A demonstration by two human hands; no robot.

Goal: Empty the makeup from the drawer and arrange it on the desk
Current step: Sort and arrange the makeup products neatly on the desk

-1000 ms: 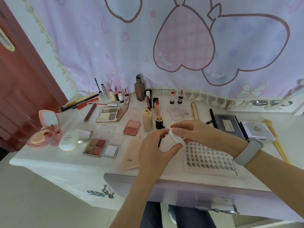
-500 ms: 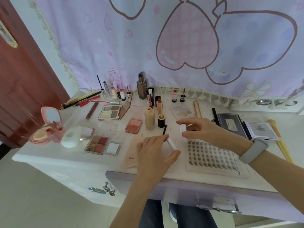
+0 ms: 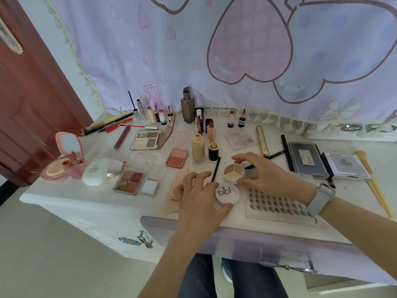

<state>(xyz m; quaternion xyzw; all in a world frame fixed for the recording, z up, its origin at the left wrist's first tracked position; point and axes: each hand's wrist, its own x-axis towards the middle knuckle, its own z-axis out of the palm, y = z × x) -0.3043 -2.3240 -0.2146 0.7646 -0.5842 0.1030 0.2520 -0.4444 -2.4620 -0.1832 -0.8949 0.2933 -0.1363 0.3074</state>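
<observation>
A small round concealer pot with three beige shades lies open on the white desk. My right hand curls around it, fingers on its rim. The pot's white lid lies flat just in front, printed side up, held between the thumb and fingers of my left hand. A thin black brush lies between the two hands. The lilac drawer stands pulled out under the desk's front edge.
Palettes, a blush compact, foundation bottles, lip tubes and pencils cover the desk's left and back. A lash tray lies under my right wrist. Black cases and a yellow brush sit right. A pink mirror compact stands far left.
The closed pot was held up in both hands. It has been pulled apart; the right hand set the base on the desk and the left hand laid the lid flat in front.
</observation>
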